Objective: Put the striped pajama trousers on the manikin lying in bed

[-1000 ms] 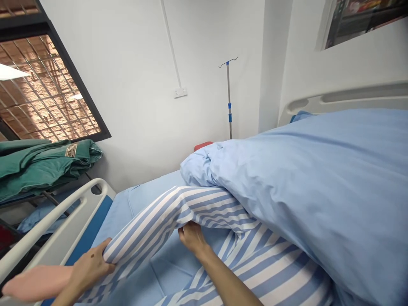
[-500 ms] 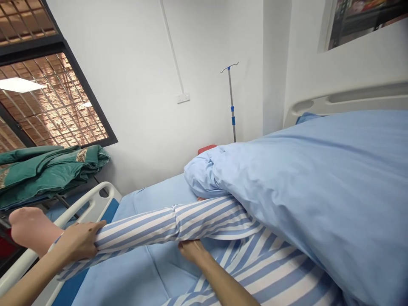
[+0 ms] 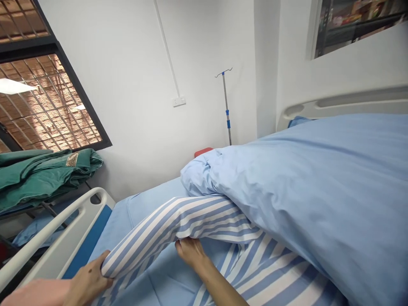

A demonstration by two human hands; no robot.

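Observation:
A leg in blue-and-white striped trousers (image 3: 159, 221) is raised off the bed, bent at the knee. My left hand (image 3: 92, 272) is wrapped round its lower shin near the trouser cuff, thumb on top. The bare pinkish foot (image 3: 38, 292) shows partly at the lower left edge. Under the knee, my right hand (image 3: 190, 251) presses up against the back of the leg, its fingers curled and partly hidden by the cloth. The other striped trouser leg (image 3: 274, 272) lies on the bed, and a light blue quilt (image 3: 287, 182) covers the body above the thighs.
The white bed end board (image 3: 60, 225) stands at the left, close to the foot. Beyond it lies a folded green cloth (image 3: 47, 174). An IV pole (image 3: 226, 102) and a red object (image 3: 203, 151) are behind the bed. The headboard (image 3: 350, 102) is at the right.
The lower leg has swung down and toward me, so the knee is now more bent. My left hand moved with it; my right hand stays beneath the knee. The view shifted slightly.

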